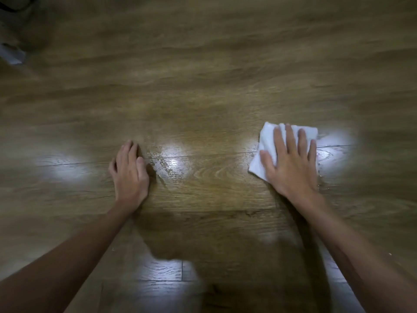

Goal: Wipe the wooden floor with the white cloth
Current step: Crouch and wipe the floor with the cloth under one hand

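The wooden floor (207,91) fills the view, brown planks with bright glare patches. A folded white cloth (266,143) lies on it at the right. My right hand (291,163) presses flat on the cloth with fingers spread, covering its lower right part. My left hand (129,175) rests on the bare floor at the left, fingers close together and pointing away, holding nothing. Wet streaks (164,166) shine on the planks just right of my left hand.
A pale grey object (11,55) sits at the far left edge, and a dark cable (15,5) curls in the top left corner. My shadow darkens the planks near the bottom centre.
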